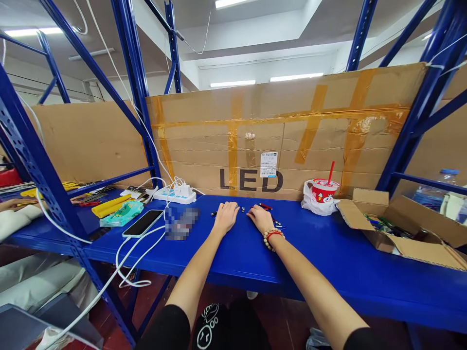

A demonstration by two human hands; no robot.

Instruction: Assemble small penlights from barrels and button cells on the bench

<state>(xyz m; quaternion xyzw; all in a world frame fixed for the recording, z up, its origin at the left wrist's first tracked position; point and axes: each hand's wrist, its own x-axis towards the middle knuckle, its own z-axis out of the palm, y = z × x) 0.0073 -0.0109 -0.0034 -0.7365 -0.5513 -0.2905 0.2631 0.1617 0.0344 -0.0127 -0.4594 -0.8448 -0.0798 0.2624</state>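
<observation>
Small parts (242, 209) between left hand (226, 217) and right hand (259, 218), both palm-down on blue table (241, 255); can't tell grip

Two bare hands are held palm down, side by side and apart.
Both arms are stretched forward, the left forearm (195, 272) and the right forearm (310, 274) slanted inward. On the left hand (225, 217), the back is turned up and the fingers are pointed ahead, close together. On the right hand (260, 218), the fingers are bent and angled inward; whether either grip is closed cannot be seen.
</observation>
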